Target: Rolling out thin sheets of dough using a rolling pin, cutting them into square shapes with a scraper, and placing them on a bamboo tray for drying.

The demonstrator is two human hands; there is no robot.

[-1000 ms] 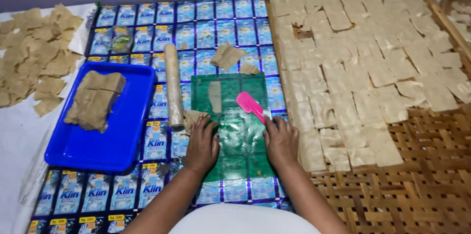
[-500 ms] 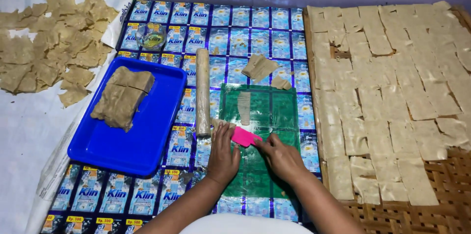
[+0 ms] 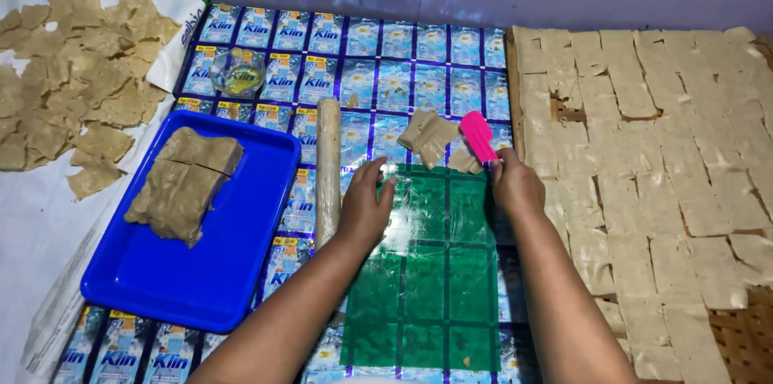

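Right hand (image 3: 515, 185): clamped on pink scraper (image 3: 478, 135), blade angled up-left, touching dough pieces (image 3: 439, 141) just above green sheet (image 3: 435, 271). Left hand (image 3: 366, 208): fingers spread, flat on sheet's left edge, beside rolling pin (image 3: 328, 167).

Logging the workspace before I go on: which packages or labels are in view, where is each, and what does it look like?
Mat of joined sachet wrappers: under both hands, a grid of blue, white and purple rectangles.
Folded white printed plastic bag edge: upper left, beside the mat, white with a green border.
Green translucent plastic sheet: on the mat, unprinted.
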